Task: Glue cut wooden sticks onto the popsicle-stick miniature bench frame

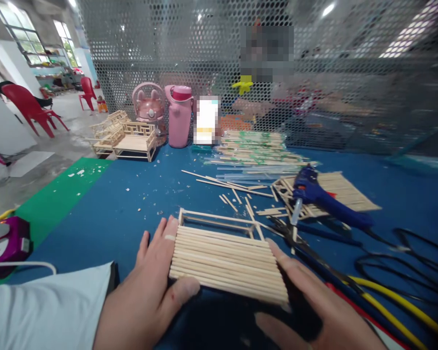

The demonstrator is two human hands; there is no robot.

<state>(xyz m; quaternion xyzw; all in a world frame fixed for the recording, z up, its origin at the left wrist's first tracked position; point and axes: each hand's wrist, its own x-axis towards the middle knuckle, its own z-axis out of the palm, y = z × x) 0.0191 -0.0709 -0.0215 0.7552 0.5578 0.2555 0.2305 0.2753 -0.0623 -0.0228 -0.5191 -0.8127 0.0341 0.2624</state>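
Note:
A small model chair-like frame of thin round wooden sticks [226,260] is between my two hands, low in the view. Its slatted panel faces up and an open stick railing stands along its far side. My left hand [146,272] grips the left end, thumb at the near edge, fingers along the side. Against the right end press the fingers of my right hand [310,291], its thumb lower down and apart from the slats. Right of the model lie dark-jawed pliers [314,257] with yellow and red handles. A blue glue gun [317,192] rests beyond them, nozzle toward me.
Loose sticks [233,187], clear glue sticks [255,171] and bundled sticks [255,146] lie on the blue tabletop [105,209]. Finished stick furniture [135,138], a pink bottle [180,116] and a lit phone [207,119] stand before a perforated metal screen [204,53]. Black cable [397,267] coils right.

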